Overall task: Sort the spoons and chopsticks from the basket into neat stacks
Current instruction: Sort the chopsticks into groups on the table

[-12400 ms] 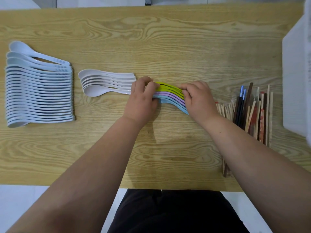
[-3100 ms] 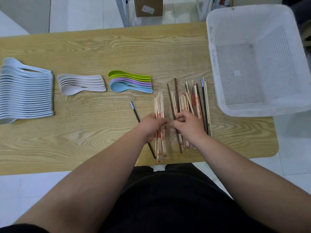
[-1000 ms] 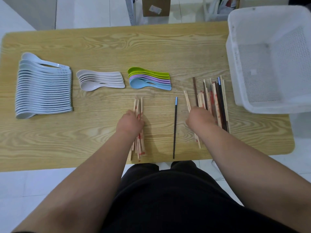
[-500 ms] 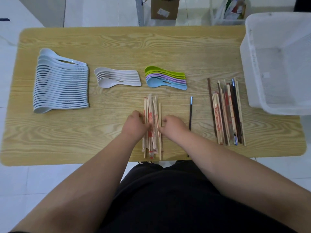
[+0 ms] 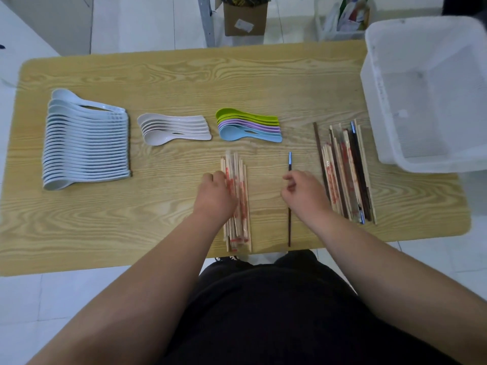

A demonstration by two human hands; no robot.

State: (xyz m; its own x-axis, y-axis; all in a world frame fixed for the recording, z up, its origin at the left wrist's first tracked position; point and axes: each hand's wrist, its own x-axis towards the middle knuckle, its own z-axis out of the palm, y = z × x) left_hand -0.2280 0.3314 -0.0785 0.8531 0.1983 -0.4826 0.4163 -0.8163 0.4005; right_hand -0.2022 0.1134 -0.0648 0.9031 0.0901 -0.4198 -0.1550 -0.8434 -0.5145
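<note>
Three spoon stacks lie along the table: pale blue spoons at the left, white spoons, and coloured spoons. A bundle of wrapped wooden chopsticks lies near the front edge; my left hand rests against its left side, fingers curled on it. A single dark chopstick with a blue tip lies to the right, partly under my right hand, which hovers loosely curled and holds nothing. A mixed pile of chopsticks lies further right.
The white plastic basket stands at the table's right end, beside the mixed pile, with nothing seen inside. The wooden table has a near edge just below the chopstick ends. A cardboard box sits on the floor beyond.
My right hand has left the wrapped bundle and moved right, over the single dark chopstick. My left hand stays at the bundle's left side.
</note>
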